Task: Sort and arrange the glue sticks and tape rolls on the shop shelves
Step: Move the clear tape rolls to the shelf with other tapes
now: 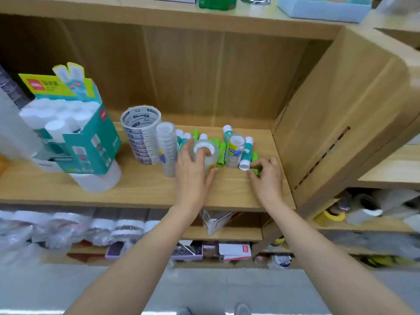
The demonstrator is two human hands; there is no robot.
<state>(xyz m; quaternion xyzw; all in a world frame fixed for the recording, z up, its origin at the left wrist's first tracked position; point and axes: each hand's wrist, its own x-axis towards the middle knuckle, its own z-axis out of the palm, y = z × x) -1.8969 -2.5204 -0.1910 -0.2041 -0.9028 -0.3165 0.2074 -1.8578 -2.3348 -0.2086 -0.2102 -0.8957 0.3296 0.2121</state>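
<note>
1. Shelf [136, 189], pale wood-grain, is carrying a tall stack of tape rolls [142, 135].
2. Left hand [193, 173] is gripping a clear, round tape roll [205, 152] mid-shelf.
3. Right hand [268, 176] is pinching a green cylindrical glue stick [256, 170] beside a teal one [246, 155].

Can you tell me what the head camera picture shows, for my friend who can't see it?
A person's left hand grips a clear tape roll on a wooden shelf, while the right hand pinches a green glue stick. More glue sticks and stacked tape rolls stand behind.
</note>
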